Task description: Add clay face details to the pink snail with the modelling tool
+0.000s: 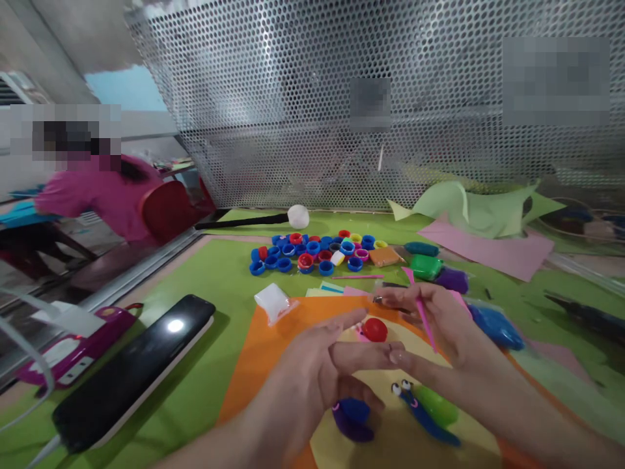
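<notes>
Left to right: my left hand (312, 365), fingers loosely spread, nothing visible in its grasp; a purple-and-blue clay snail (354, 431), a red-shelled pink clay snail (375, 330) and a green-shelled blue clay snail (420, 413) on pale-yellow paper (390, 456); my right hand (446, 322), gripping a slim pink plastic tool (422, 314), thumb against a left finger. Judged step: fine fingertip work; next move calls for steady contact.
</notes>
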A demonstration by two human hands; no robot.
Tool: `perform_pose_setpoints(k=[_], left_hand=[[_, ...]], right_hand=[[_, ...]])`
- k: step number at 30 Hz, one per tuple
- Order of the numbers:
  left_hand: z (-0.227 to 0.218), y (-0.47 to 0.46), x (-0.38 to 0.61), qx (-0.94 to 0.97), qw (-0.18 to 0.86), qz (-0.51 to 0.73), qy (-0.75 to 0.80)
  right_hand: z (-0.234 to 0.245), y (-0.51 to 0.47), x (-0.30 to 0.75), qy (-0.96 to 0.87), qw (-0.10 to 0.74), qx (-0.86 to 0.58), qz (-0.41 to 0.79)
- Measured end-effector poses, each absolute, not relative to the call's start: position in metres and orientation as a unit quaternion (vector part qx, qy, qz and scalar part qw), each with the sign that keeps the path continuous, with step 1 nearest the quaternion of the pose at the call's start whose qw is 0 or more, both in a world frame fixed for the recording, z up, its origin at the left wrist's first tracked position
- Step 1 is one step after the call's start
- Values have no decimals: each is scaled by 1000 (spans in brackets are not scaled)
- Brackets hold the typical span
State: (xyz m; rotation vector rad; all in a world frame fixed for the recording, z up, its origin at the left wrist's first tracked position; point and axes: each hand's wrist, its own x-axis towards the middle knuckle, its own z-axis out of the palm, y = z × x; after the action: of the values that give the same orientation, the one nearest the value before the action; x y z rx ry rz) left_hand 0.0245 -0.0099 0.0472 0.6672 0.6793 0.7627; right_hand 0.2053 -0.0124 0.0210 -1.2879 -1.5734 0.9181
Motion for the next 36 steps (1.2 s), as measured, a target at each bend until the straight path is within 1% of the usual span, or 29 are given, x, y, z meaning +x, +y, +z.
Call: perform_pose_setpoints(k=[7, 12, 16, 22, 26, 32, 36], left_hand=[[48, -9, 24, 306, 830, 350, 310], [45, -11, 24, 321, 839, 342, 275], [42, -14, 27, 319, 842, 344, 264], [40, -11, 29, 257, 870, 319, 274], [42, -8, 29, 227, 871, 324, 293], [41, -9, 28, 231, 863, 326, 308], [39, -8, 26, 258, 861, 339, 277]], right_hand=[[21, -11, 208, -629, 441, -517, 377], [26, -16, 204, -649, 408, -523, 372], [30, -23, 194, -626, 419, -541, 375], [28, -24, 192, -605, 417, -561, 381], [28, -19, 199, -614, 422, -546, 383], [23, -13, 207, -635, 392, -537, 393], [28, -13, 207, -627, 419, -549, 360]])
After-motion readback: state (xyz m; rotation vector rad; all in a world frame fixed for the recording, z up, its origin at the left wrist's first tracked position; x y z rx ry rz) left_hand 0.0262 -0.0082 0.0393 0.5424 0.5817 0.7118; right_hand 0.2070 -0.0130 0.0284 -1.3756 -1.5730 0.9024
